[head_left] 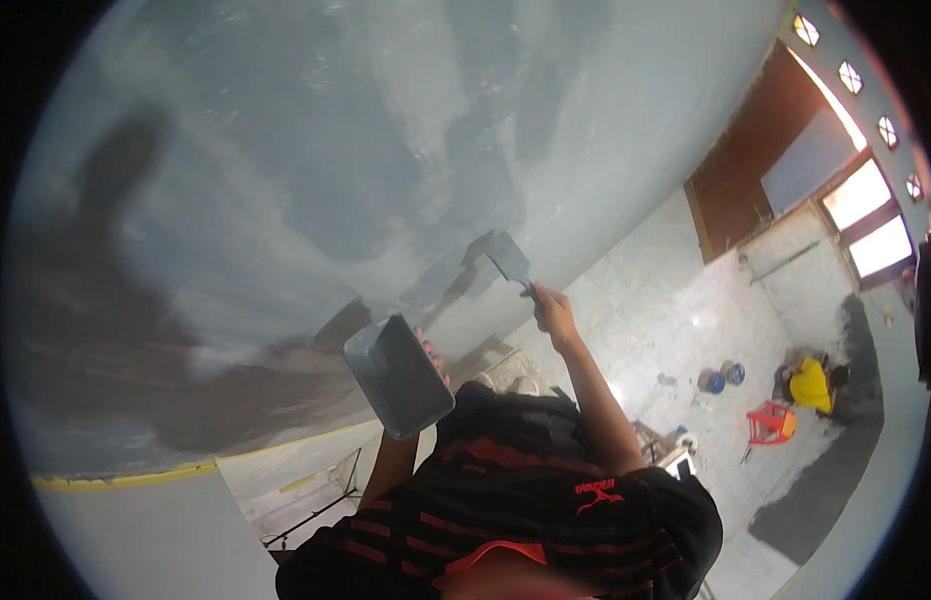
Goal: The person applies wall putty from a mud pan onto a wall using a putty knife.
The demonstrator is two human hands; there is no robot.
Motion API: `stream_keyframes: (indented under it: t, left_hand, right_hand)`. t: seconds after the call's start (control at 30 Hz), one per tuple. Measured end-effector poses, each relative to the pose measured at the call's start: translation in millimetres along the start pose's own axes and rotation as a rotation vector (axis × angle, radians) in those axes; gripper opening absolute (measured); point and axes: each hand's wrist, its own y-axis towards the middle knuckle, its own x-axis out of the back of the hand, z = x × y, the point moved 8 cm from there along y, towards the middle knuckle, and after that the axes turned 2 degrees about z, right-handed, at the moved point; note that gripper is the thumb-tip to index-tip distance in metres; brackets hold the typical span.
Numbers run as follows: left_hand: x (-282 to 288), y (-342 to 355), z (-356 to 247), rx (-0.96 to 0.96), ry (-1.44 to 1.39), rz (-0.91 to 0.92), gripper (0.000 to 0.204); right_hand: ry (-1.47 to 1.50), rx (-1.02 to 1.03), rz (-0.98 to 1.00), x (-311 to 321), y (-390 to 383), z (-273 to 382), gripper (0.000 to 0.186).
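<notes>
My right hand [556, 316] is closed around the handle of a wide-bladed putty knife [508, 257]. Its blade is up at the grey wall [336, 170], beside a darker patch; whether it touches the surface I cannot tell. A grey rectangular mud pan [398, 378] rests in my left hand [436, 358], whose fingertips show along the pan's right rim while the rest is hidden behind it. The pan's inside looks grey, and I cannot make out how much it holds. Uneven darker and lighter patches cover the wall.
Far right, a person in a yellow top [811, 384] crouches by a partly dark wall. Nearby on the floor are a red stool [772, 424] and blue buckets [716, 381]. A brown door [761, 130] is at upper right. A dark pole [321, 512] leans at lower left.
</notes>
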Motion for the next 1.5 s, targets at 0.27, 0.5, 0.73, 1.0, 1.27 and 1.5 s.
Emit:
stream_keyframes:
  t: [0.27,0.5,0.73,1.0,1.27,1.5]
  left_hand:
    - [10.6,-11.0,-5.1,-0.118,0.015,0.038,0.066]
    - [-28.3,-18.3,-4.7,-0.248,0.128,-0.064,0.068]
    - [-47.0,9.7,-11.3,-0.225,0.148,0.01,0.078]
    - [-143.7,81.4,15.7,-0.181,0.258,-0.081,0.083]
    - [-222.8,126.5,23.6,-0.237,0.396,0.215,0.075]
    - [-214.5,126.9,13.4,-0.252,0.366,0.144,0.08]
  right_hand:
    - [0.265,0.048,0.244,-31.0,-34.6,37.0,0.04]
    - [0.13,0.246,0.392,-96.2,-85.3,128.5,0.032]
    - [-0.488,0.842,0.08,-127.5,-144.5,271.1,0.035]
    - [-1.018,1.585,-0.204,-226.6,-276.9,479.4,0.036]
    - [-1.272,2.036,-0.62,-326.3,-350.1,553.3,0.032]
    - [-1.638,1.949,-0.739,-358.6,-315.4,545.2,0.038]
